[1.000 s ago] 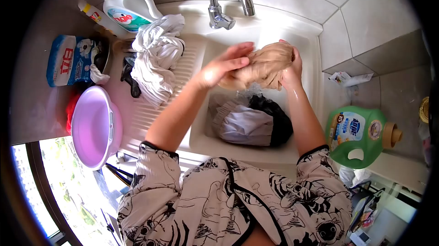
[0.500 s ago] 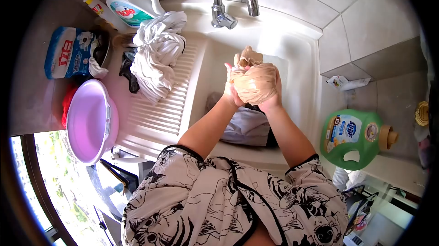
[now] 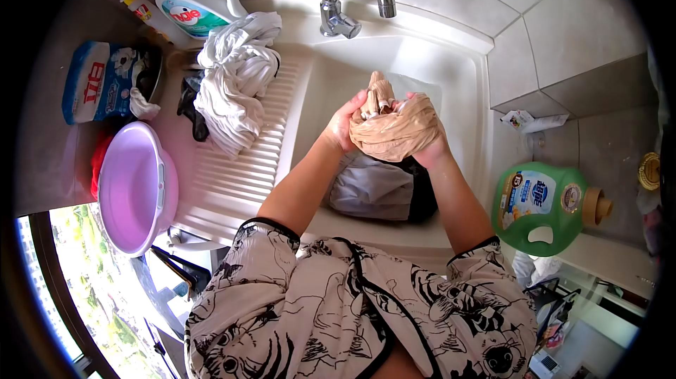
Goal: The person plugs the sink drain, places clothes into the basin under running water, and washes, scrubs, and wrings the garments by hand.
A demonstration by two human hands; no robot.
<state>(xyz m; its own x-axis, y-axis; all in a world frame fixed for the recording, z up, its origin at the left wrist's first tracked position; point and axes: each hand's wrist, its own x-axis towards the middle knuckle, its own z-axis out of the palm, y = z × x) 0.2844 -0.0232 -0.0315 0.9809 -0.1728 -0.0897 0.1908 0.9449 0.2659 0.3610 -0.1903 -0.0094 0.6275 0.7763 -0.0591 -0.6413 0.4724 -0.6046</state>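
Observation:
A bunched wet beige cloth [image 3: 393,132], its garment type unclear, is held above the sink between both hands. My left hand [image 3: 343,122] grips its left side, with the thumb on top. My right hand [image 3: 431,146] wraps around the right side, its fingers partly hidden behind the fabric. Below the hands, a grey and black garment [image 3: 373,189] lies in the white sink basin [image 3: 310,108]. A chrome faucet [image 3: 339,16] rises from the back rim.
White twisted laundry [image 3: 236,83] lies on the ribbed washboard [image 3: 243,189] at left. Beside it stand a purple basin [image 3: 130,189], a white detergent jug [image 3: 186,5] and a blue packet [image 3: 95,83]. A green detergent bottle [image 3: 539,206] is on the right.
The beige cloth has gone from a tight ball to a wider, looser bundle, and my hands have moved farther apart. The view has shifted slightly.

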